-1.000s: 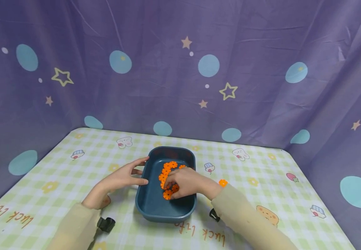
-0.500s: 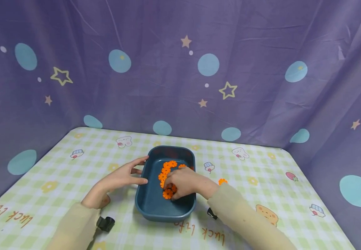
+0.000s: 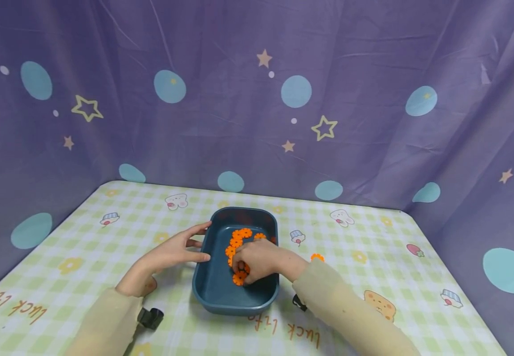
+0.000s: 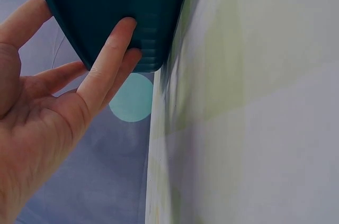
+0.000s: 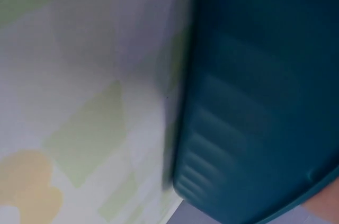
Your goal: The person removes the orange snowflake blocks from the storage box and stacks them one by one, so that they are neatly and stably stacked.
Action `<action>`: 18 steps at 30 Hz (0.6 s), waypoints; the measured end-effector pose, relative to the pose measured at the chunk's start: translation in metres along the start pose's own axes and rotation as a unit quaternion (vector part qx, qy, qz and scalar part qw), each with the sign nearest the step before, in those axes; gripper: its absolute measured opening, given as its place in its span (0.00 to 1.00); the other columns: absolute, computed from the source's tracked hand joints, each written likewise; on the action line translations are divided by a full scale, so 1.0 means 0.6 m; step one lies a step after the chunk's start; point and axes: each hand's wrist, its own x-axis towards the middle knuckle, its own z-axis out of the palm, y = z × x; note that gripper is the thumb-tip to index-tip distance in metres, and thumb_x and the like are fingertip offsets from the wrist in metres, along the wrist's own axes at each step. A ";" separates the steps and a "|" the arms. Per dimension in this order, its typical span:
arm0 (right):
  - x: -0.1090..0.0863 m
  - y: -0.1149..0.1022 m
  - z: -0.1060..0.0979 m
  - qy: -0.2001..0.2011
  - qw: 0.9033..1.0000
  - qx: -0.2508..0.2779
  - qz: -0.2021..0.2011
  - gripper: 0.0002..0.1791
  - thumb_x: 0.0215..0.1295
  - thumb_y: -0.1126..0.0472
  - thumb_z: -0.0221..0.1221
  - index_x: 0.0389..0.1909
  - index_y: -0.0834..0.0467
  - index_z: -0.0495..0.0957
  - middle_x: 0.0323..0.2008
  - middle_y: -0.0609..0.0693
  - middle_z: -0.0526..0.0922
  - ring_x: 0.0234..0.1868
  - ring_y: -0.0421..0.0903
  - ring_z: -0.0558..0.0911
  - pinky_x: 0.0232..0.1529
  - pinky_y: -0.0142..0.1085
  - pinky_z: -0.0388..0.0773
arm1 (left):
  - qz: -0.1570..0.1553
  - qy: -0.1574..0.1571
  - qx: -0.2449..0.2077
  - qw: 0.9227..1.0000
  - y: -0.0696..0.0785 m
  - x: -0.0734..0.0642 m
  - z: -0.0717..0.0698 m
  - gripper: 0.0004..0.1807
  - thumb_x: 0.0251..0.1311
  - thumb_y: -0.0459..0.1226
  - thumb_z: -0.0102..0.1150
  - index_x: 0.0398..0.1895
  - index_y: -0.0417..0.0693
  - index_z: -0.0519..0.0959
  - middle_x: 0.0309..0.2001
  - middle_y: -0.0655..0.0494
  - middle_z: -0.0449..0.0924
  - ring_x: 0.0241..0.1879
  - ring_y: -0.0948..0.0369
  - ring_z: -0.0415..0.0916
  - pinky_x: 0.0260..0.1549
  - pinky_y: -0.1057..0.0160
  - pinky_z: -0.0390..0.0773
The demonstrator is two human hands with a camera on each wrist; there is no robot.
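A dark blue rectangular bin [image 3: 221, 291] stands on the table, with several orange flower-shaped discs [image 3: 236, 243] in a curved row on its floor. Against the bin's left side rests my left hand [image 3: 172, 251], its fairly straight fingers spread; the left wrist view shows fingertips [image 4: 126, 25] on the outer wall. My right hand [image 3: 258, 259] reaches inside over the right rim. Its curled fingers and thumb pinch an orange disc [image 3: 239, 279] at the near end of the row. The hand hides part of the row, and the right wrist view shows mostly the bin's outer wall [image 5: 254, 102].
Another orange disc [image 3: 317, 257] lies on the table to the right of the bin, partly behind the right sleeve [image 3: 350, 306]. A checked cloth [image 3: 150, 198] with printed figures covers the table. A purple curtain [image 3: 239, 123] hangs behind it.
My right hand has shifted slightly left within the bin, and the discs at its fingertips have moved a little with it. The left hand and the bin stay in place.
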 end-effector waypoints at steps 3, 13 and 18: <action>-0.001 0.002 0.000 0.002 1.000 0.010 -0.003 0.14 0.46 0.47 0.68 0.36 0.39 0.78 0.34 0.34 0.75 0.32 0.31 0.72 0.32 0.24 0.68 | 0.002 -0.001 -0.002 1.000 -0.001 0.000 -0.001 0.44 0.55 0.40 0.62 0.71 0.58 0.47 0.69 0.42 0.46 0.62 0.40 0.56 0.42 0.57 0.77; -0.007 0.006 -0.005 0.035 0.998 0.054 -0.024 0.16 0.47 0.50 0.67 0.39 0.43 0.78 0.32 0.35 0.77 0.29 0.29 0.72 0.31 0.21 0.69 | 0.003 -0.003 -0.007 1.000 -0.001 -0.001 -0.001 0.44 0.55 0.39 0.62 0.71 0.57 0.47 0.69 0.41 0.46 0.62 0.39 0.55 0.42 0.57 0.77; -0.013 0.008 -0.008 0.052 0.996 0.067 -0.037 0.17 0.48 0.50 0.66 0.42 0.43 0.79 0.33 0.35 0.77 0.30 0.29 0.73 0.31 0.20 0.68 | 0.002 0.000 -0.005 1.000 -0.001 0.000 -0.001 0.44 0.54 0.40 0.62 0.71 0.57 0.48 0.69 0.42 0.47 0.62 0.40 0.56 0.42 0.57 0.77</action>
